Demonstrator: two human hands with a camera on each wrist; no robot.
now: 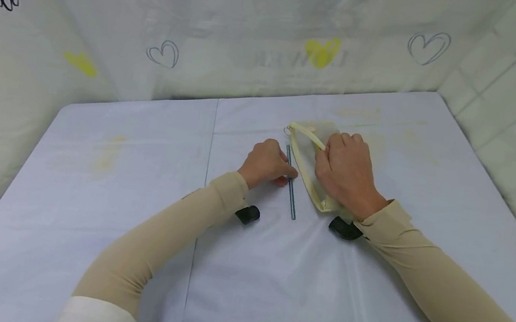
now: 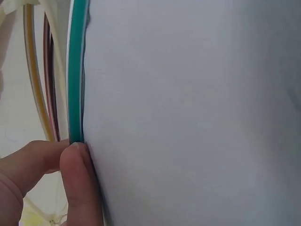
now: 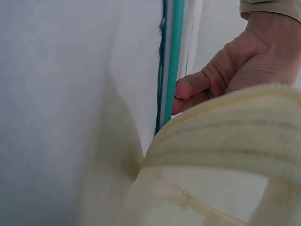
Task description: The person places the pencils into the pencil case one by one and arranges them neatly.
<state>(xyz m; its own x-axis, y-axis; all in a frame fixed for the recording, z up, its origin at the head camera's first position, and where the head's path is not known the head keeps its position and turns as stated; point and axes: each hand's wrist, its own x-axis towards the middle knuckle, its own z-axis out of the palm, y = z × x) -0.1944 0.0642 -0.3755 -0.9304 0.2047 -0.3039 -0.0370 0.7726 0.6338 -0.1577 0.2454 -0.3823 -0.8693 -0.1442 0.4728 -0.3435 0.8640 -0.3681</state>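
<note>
My left hand (image 1: 268, 164) pinches a slim teal pencil-like stick (image 1: 291, 196) near its middle, thumb against fingertips. The stick stands out clearly in the left wrist view, where a yellow-striped stick (image 2: 35, 70) and a dark red one (image 2: 51, 80) show behind it. Beside it, my right hand (image 1: 347, 170) grips a cream, see-through pouch (image 1: 308, 178) with a pale yellow band along its edge. Part of the pouch is hidden behind that hand. In the right wrist view the pouch's blurred band (image 3: 225, 132) fills the lower right, overlapping the stick's lower end.
Both hands work over a table with a white cover (image 1: 132, 180); a crease line runs down it. A hanging sheet printed with hearts (image 1: 163, 53) stands behind the far edge. Black wrist cameras (image 1: 247, 214) sit under both wrists.
</note>
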